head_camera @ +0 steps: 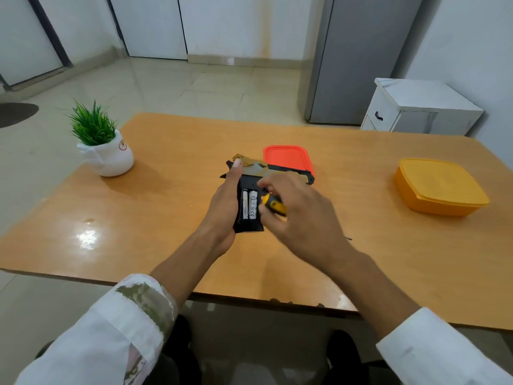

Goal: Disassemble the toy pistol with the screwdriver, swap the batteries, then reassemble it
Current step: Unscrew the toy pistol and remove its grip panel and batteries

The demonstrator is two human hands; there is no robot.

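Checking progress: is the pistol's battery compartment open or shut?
Open: two batteries show bare in the pistol grip, no cover on.

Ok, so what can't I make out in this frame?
1. Head view, screwdriver: only its yellow-black handle shows; the blurred right hand hides shaft and tip.
2. Head view, batteries in the toy pistol: labels too small to read.
3. Head view, dark speck on the table: too small to identify.
4. Head view, red container: the toy pistol covers its near edge.
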